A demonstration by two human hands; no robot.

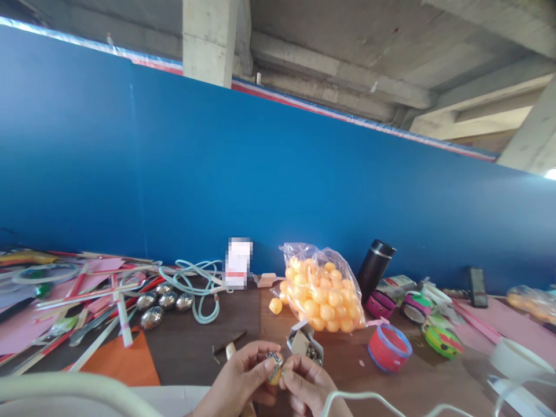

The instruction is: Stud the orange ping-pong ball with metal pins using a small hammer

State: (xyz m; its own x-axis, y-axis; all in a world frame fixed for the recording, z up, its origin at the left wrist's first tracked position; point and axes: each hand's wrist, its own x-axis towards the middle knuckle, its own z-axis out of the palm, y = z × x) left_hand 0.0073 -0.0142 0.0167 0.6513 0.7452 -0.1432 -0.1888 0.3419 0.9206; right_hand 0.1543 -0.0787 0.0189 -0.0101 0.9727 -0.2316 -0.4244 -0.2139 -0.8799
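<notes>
Both hands meet at the lower centre of the frame. The left hand (252, 370) comes from the lower left, its fingers curved and its thumb pressed on a small round yellow-orange ball partly covered with shiny silver foil (275, 369), so it grasps this ball. The right hand (308, 382) comes from the lower right, with bent fingers, and its thumb and index tips are at the right side of the ball; I cannot tell if they pinch something small.

The fingers hide part of the ball, and the bottom edge cuts off both forearms. A pale wooden handle (230, 350) goes partly behind the left hand. The screen of the white upright phone (238, 263) is pixelated.

Just above the right hand there is a small open grey cardboard box (299, 341). Behind it, at centre right, stands a clear plastic bag full of orange balls (328, 298). Shiny silver balls (152, 317) lie at the left. A white thin cable (369, 395) crosses before the right wrist.
</notes>
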